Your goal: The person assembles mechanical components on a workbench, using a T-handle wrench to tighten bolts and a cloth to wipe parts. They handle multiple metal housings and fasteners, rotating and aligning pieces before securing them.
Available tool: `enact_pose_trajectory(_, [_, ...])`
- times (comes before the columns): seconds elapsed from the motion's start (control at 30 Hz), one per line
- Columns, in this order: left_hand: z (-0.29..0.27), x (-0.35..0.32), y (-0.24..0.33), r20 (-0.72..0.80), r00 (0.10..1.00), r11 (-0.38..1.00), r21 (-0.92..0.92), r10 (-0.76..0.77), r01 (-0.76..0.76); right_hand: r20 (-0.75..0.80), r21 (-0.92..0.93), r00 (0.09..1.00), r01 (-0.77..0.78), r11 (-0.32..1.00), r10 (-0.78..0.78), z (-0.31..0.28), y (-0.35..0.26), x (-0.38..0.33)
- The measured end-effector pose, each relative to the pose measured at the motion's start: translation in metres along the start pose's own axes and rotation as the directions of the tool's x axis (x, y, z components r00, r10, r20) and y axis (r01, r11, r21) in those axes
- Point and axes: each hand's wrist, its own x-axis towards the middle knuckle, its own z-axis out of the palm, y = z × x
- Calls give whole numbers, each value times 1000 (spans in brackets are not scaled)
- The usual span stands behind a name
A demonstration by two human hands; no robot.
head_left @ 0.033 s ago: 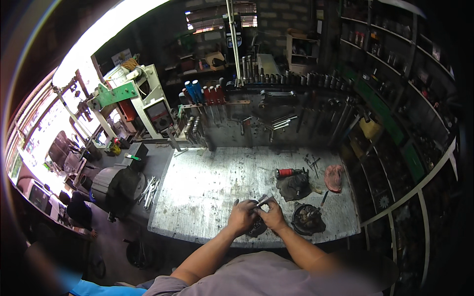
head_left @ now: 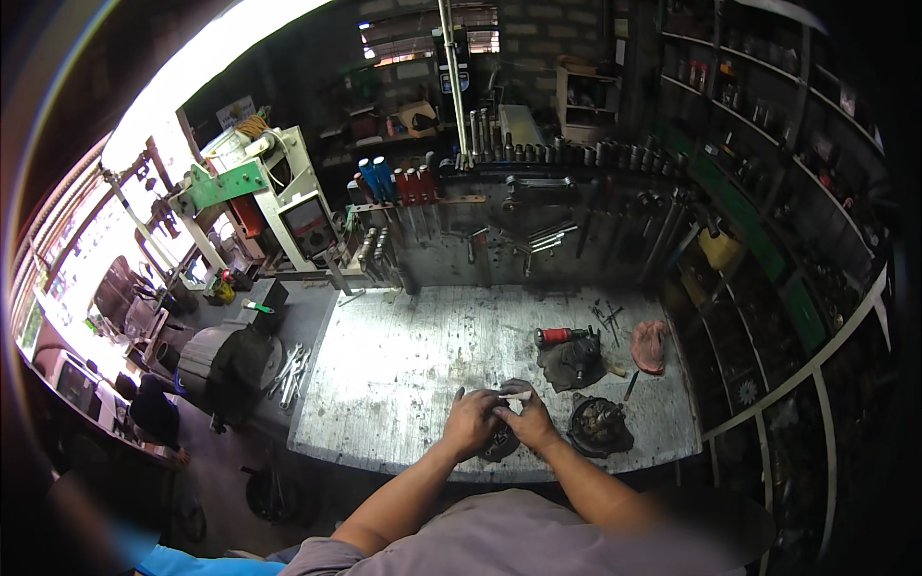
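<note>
My left hand [head_left: 470,423] and my right hand [head_left: 531,423] meet close together over the near edge of the workbench, fingers bent and closed. Between their fingertips is a small light-coloured piece [head_left: 516,391]; its kind is too small to tell, and the fingers cover part of it. Below the hands lies a dark round mechanical part [head_left: 501,444], mostly hidden by them. To the right of my right hand, another dark round housing [head_left: 597,426] with a greasy mechanism rests on the bench.
Farther back on the metal-topped workbench [head_left: 403,360] lie a red-handled tool [head_left: 560,336], a dark casting [head_left: 571,363], thin rods [head_left: 609,320] and a pinkish rag [head_left: 649,347]. Wrenches [head_left: 292,374] and a large grey machine housing [head_left: 213,363] are at left. A tool rack [head_left: 499,230] stands behind.
The light piece between my fingertips has turned a little and lies flatter. My forearms and everything on the bench stay where they were.
</note>
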Motion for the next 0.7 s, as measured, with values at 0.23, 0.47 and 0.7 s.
enact_pose_trajectory(0.23, [1,8,-12,65,997,998,55,35,-39,-32,-62,981,191,980,-193,2,-3,8])
enact_pose_trajectory(0.47, [1,7,-6,-19,988,978,147,151,-147,-58,56,989,136,989,-133,3,-8,7])
enact_pose_trajectory(0.7, [2,8,-2,-90,995,997,-61,43,-49,34,105,989,-148,983,145,-3,-19,6])
